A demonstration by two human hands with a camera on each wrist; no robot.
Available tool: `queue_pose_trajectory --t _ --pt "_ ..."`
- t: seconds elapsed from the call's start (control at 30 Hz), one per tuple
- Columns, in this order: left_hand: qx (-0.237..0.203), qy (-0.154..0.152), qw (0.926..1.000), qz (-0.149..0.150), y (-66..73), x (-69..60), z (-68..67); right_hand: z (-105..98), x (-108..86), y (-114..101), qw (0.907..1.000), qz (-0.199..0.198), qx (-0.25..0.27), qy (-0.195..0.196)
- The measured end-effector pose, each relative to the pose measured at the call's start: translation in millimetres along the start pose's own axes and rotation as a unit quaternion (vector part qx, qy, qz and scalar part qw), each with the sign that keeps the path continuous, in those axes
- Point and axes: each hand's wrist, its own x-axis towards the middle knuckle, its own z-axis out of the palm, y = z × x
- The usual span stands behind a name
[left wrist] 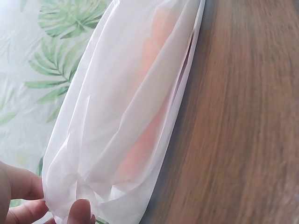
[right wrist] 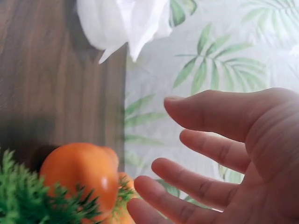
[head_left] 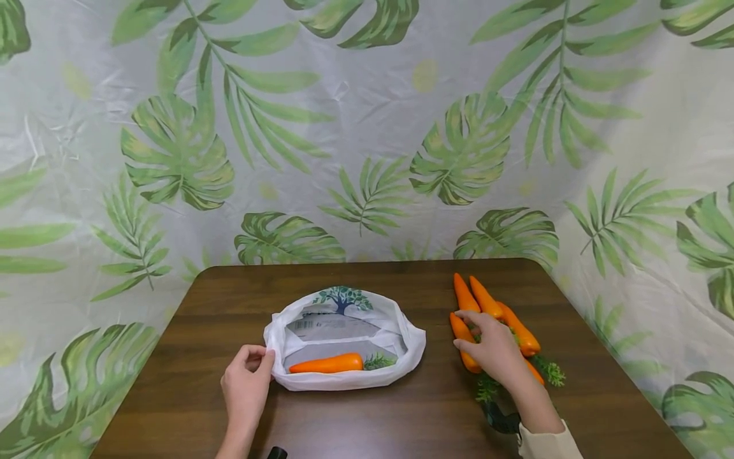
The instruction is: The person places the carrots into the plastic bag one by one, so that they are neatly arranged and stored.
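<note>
A white plastic bag (head_left: 367, 381) with a tree print lies open-mouthed on the table, one orange carrot (head_left: 329, 364) with green leaves inside it. My left hand (head_left: 246, 386) pinches the bag's left edge between thumb and fingers; in the left wrist view the thumb (left wrist: 80, 212) presses the white plastic (left wrist: 107, 116), and orange shows through it. Over the pile of carrots (head_left: 518, 328) on the right is my right hand (head_left: 494, 349), fingers spread apart. In the right wrist view this hand (right wrist: 219, 158) holds nothing, beside a carrot's rounded end (right wrist: 81, 175) and green leaves.
The brown wooden table (head_left: 367, 424) has a curtain (head_left: 367, 127) with leaf print behind it. A small black object (head_left: 278, 452) shows at the bottom edge, and a dark band (head_left: 500, 417) lies by my right wrist.
</note>
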Motion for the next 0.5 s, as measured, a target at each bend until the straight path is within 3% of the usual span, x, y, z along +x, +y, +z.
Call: queue_pose_trajectory --t 0.5 --pt "-0.003 -0.002 1.0 0.001 -0.2 -0.6 -1.1 19.8 -4.1 12.2 0.9991 0.033 -0.019 -0.021"
